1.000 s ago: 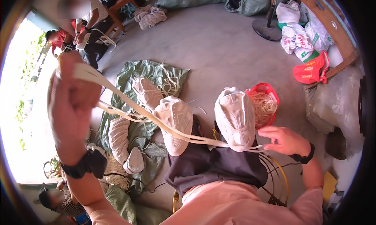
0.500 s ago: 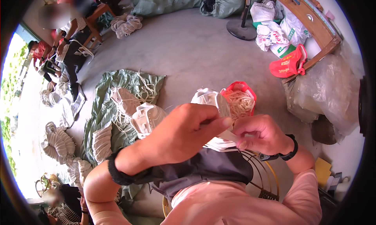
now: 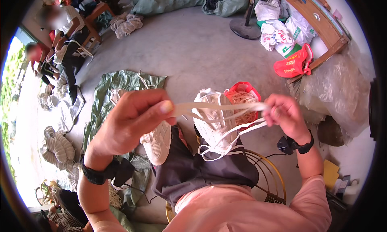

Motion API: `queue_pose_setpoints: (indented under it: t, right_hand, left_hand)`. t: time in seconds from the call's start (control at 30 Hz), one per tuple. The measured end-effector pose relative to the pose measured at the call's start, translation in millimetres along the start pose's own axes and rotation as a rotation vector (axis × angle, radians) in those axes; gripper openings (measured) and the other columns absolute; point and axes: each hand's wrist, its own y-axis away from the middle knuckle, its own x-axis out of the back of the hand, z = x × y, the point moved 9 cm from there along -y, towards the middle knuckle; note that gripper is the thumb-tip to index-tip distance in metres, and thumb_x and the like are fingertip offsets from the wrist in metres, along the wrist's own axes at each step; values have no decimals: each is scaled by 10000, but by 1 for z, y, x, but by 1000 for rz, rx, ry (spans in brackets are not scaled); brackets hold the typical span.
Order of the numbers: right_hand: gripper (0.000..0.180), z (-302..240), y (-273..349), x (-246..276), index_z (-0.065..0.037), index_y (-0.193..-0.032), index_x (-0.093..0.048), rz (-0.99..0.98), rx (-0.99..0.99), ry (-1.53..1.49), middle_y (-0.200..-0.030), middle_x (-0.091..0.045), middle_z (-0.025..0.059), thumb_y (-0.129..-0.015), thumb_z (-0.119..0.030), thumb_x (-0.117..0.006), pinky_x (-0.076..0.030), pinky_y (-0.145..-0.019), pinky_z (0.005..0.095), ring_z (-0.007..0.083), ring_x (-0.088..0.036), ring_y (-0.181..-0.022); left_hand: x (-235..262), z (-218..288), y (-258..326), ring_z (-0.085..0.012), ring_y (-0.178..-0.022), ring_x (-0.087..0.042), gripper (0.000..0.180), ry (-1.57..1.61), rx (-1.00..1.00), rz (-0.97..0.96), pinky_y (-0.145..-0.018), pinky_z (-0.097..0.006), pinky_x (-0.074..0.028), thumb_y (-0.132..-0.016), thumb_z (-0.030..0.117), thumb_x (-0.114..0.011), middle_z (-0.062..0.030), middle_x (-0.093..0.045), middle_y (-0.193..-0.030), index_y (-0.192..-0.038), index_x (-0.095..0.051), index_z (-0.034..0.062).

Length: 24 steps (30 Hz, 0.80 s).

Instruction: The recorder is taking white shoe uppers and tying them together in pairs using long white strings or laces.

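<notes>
- Left hand (image 3: 131,121) pinching one end of flat cream fabric strips (image 3: 217,107), fingers closed.
- Right hand (image 3: 284,113) gripping the other end, strips taut above white lace-up sneakers (image 3: 213,119).
- Likely risk: loose loops snagging on the red basket (image 3: 242,90).

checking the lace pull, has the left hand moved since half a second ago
Yes. The left hand has drawn leftward, away from the red basket, stretching the lace.

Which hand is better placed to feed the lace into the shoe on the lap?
Probably right: the right hand pinches the white lace where strands drop to the white shoe. The left hand holds the far end.
</notes>
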Motion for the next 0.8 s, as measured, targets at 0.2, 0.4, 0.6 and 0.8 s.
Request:
queue_pose_setpoints:
  t: [0.2,0.4,0.6,0.8]
  right_hand:
    - [779,-5,-11,-47,-50,-1464,-366,-111,8,321,-1056,-625,-4,-811,-136,-782,-446,-633,193,29,-505,-698]
    - [530,-4,-4,-65,-11,-1320,-495,-238,0,-55,-995,-626,7,-871,-166,-730,-450,-627,198,40,-516,-704]
    - [234,-29,2,-33,31,-959,-612,-87,34,-7,-761,-571,12,-974,-201,-581,-397,-564,214,46,-481,-617]
    - [303,-46,14,-11,4,-881,-550,-8,235,-179,-715,-541,26,-978,-283,-566,-362,-506,222,56,-442,-535]
  left_hand:
    - [-50,34,-23,-94,-671,-556,373,43,-254,-147,-602,-259,-426,-1009,311,-501,-38,-624,-758,-864,-610,-15]
    - [-90,28,-46,-76,-727,-550,333,164,-191,-228,-648,-263,-467,-1007,283,-527,-33,-612,-768,-903,-616,-21]
    - [-90,1,-47,-42,-639,-531,174,-3,-76,-238,-539,-252,-423,-947,180,-617,-17,-543,-693,-934,-629,7]
    - [-129,-34,-65,-338,-1051,-578,356,-20,-409,-24,-891,-408,-477,-898,56,-559,-177,-531,-1283,-1252,-593,80]
